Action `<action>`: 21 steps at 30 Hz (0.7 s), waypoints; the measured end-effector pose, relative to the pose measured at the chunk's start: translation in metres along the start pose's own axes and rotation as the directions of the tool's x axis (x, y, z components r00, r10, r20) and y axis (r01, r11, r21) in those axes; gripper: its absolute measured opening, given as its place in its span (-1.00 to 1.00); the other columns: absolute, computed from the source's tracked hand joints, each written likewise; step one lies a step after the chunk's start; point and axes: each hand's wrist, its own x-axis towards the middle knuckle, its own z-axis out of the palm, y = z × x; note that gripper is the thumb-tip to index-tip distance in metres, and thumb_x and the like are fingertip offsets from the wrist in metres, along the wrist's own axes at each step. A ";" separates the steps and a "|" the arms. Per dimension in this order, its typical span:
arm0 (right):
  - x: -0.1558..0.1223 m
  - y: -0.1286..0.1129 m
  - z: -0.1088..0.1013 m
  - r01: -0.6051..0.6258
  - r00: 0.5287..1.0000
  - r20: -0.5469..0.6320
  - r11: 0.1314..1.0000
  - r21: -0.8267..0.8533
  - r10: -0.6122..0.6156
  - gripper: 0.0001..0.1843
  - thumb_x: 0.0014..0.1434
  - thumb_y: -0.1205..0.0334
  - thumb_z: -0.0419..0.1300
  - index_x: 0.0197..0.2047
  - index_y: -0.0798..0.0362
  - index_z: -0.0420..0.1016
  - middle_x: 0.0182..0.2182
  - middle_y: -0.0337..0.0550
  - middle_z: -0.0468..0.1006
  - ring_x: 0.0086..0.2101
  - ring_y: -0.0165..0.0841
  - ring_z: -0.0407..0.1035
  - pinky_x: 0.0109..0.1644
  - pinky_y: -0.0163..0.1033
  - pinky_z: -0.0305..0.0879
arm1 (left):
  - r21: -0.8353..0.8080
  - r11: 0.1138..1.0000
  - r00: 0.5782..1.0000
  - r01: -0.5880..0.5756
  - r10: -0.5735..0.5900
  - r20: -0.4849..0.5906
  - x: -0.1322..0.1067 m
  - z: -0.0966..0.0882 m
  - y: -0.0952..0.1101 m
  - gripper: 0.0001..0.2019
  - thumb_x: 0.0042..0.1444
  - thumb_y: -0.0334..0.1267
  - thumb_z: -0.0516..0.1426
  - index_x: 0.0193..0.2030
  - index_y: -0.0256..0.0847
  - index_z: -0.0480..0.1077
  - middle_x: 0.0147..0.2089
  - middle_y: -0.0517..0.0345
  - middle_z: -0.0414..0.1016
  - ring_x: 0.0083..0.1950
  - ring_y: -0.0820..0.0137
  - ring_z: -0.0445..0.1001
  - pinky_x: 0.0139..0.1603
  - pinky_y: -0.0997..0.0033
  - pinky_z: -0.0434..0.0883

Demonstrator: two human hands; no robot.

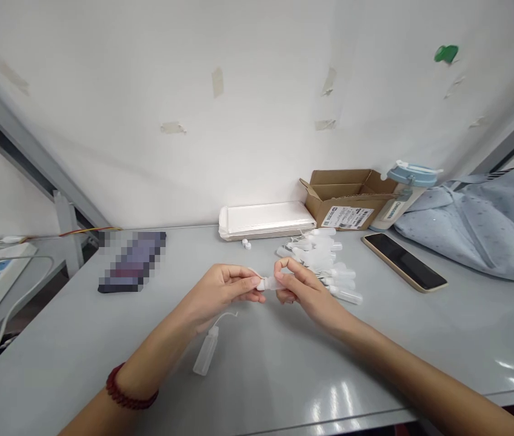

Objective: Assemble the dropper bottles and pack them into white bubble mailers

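Note:
My left hand (225, 289) and my right hand (300, 289) meet above the middle of the grey table (79, 339). Between their fingertips they pinch a small translucent plastic bottle (270, 283), the left fingers closed on its white cap end, the right fingers closed round its body. A red bead bracelet (127, 390) sits on my left wrist. Just below my left hand another small bottle (206, 351) with a thin bent tube lies on the table. Behind my right hand is a pile of several similar bottles (325, 263).
A phone (403, 260) lies face up to the right, a dark blurred object (132, 261) to the left. At the back stand a white flat tray (266, 220), an open cardboard box (345, 197), a blue-lidded cup (405, 194) and a light blue cloth (475, 227). Two tiny white caps (246, 243) lie near the tray.

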 end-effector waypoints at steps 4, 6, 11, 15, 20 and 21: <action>0.001 0.002 -0.001 0.001 0.999 0.036 0.998 0.056 -0.003 -0.76 0.25 -0.01 0.00 -0.30 -0.01 0.16 -0.63 -0.41 0.09 -0.53 -0.45 0.02 -0.36 -0.27 -0.06 | -0.027 0.999 0.999 0.041 -0.041 -0.018 -0.002 0.003 -0.001 -0.74 0.03 -0.10 0.21 -0.38 -0.31 0.49 -0.33 0.10 0.50 -0.27 0.40 0.51 -0.07 0.39 0.38; 0.000 0.003 -0.001 -0.007 0.999 0.046 0.998 0.056 0.004 -0.75 0.25 -0.01 0.00 -0.29 -0.01 0.16 -0.62 -0.40 0.11 -0.52 -0.46 0.02 -0.36 -0.27 -0.07 | 0.019 0.995 0.995 0.095 -0.095 -0.007 -0.003 0.004 -0.001 -0.67 0.04 -0.02 0.18 -0.40 -0.32 0.48 -0.39 0.09 0.50 -0.35 0.41 0.50 -0.23 0.42 0.40; -0.001 0.001 -0.001 -0.046 0.997 0.064 0.995 0.086 0.041 -0.75 0.26 -0.02 -0.01 -0.29 -0.01 0.17 -0.63 -0.41 0.08 -0.52 -0.47 0.00 -0.37 -0.29 -0.08 | 0.079 0.988 0.990 0.133 -0.137 0.041 -0.002 0.006 -0.003 -0.57 0.09 0.07 0.08 -0.42 -0.32 0.45 -0.48 0.12 0.45 -0.51 0.45 0.43 -0.48 0.46 0.34; 0.000 0.003 -0.002 -0.053 0.996 0.072 0.991 0.122 0.045 -0.74 0.25 -0.02 0.00 -0.31 -0.01 0.17 -0.64 -0.42 0.07 -0.55 -0.48 -0.04 -0.40 -0.30 -0.08 | 0.186 0.982 1.000 -0.017 0.013 0.023 -0.001 0.008 -0.006 -0.66 0.11 -0.04 0.11 -0.43 -0.30 0.47 -0.46 0.14 0.45 -0.45 0.47 0.41 -0.38 0.46 0.36; 0.002 0.004 -0.003 -0.108 0.993 0.069 0.972 0.208 0.095 -0.73 0.22 -0.02 0.04 -0.34 0.00 0.17 -0.65 -0.44 0.03 -0.58 -0.50 -0.10 -0.43 -0.31 -0.05 | 0.331 0.934 0.983 -0.137 0.170 -0.072 -0.003 0.013 -0.006 -0.85 0.04 -0.22 0.17 -0.31 -0.25 0.49 -0.45 0.20 0.42 -0.41 0.47 0.35 -0.31 0.46 0.35; 0.002 0.004 -0.003 -0.110 0.993 0.067 0.968 0.227 0.097 -0.72 0.22 -0.02 0.05 -0.35 0.00 0.17 -0.65 -0.44 0.02 -0.58 -0.50 -0.10 -0.42 -0.31 -0.04 | 0.334 0.932 0.981 -0.139 0.176 -0.083 -0.003 0.013 -0.005 -0.84 0.03 -0.22 0.17 -0.30 -0.25 0.49 -0.45 0.20 0.42 -0.41 0.46 0.35 -0.31 0.45 0.35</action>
